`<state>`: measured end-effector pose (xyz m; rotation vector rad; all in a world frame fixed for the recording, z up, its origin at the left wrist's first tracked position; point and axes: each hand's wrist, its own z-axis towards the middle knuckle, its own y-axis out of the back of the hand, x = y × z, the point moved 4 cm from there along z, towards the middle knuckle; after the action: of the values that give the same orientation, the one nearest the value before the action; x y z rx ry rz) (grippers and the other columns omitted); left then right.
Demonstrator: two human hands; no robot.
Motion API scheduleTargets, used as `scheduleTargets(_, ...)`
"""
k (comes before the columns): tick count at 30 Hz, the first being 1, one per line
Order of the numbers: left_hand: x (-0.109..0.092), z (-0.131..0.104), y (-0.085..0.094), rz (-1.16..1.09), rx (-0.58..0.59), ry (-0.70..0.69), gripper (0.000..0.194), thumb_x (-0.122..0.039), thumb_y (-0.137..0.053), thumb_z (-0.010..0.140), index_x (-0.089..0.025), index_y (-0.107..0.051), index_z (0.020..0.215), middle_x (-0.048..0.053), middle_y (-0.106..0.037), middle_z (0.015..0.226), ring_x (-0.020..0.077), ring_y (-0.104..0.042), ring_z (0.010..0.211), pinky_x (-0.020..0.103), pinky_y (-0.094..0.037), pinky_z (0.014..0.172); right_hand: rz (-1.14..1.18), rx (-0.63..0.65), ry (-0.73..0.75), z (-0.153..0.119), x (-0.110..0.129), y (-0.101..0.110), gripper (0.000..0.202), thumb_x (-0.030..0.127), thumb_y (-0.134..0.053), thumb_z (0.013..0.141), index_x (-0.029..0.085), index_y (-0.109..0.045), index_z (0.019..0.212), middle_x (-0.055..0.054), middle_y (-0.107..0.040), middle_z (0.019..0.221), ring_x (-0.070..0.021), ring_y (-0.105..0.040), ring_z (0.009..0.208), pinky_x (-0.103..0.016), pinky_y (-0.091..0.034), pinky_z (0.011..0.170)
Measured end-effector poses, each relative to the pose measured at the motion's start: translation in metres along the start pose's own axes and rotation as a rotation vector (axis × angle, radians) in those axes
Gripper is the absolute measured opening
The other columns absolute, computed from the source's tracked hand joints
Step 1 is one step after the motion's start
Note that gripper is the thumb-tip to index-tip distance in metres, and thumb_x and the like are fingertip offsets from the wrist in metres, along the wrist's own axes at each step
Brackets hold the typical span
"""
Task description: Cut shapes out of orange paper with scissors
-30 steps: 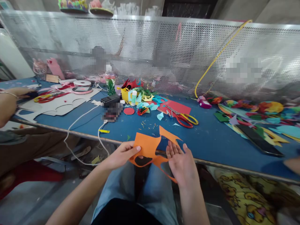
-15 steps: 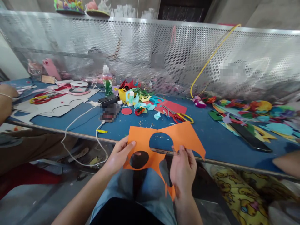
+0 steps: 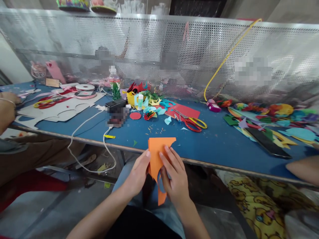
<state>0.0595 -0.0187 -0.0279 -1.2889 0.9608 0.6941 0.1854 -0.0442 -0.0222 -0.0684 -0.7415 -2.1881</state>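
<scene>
Both hands, left hand [image 3: 138,174] and right hand [image 3: 174,177], pinch folded orange paper [image 3: 158,154] at near edge of blue table [image 3: 214,146], scissors [image 3: 193,122] beyond it.

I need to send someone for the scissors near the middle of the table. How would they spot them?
Find the long blue table before the perforated metal screen. Near its middle lies a red paper sheet; the scissors rest on its right corner. One handle is red, one yellow, unlike the paper scraps around.
</scene>
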Motion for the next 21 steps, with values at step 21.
scheduleTargets(21,-0.006,-0.009,-0.004,0.138,-0.003,0.06,0.04,-0.05,-0.057,0.086,-0.021,-0.068,0.111,0.006,-0.07,0.115,0.0276,-0.059,0.116,0.035,-0.049,0.099,-0.02,0.05,0.097,-0.015,0.001,0.009,0.07,0.005,-0.049,0.08,0.025,-0.034,0.145,-0.002,-0.027,0.155,-0.028,-0.033,0.14,-0.05,-0.05,0.102)
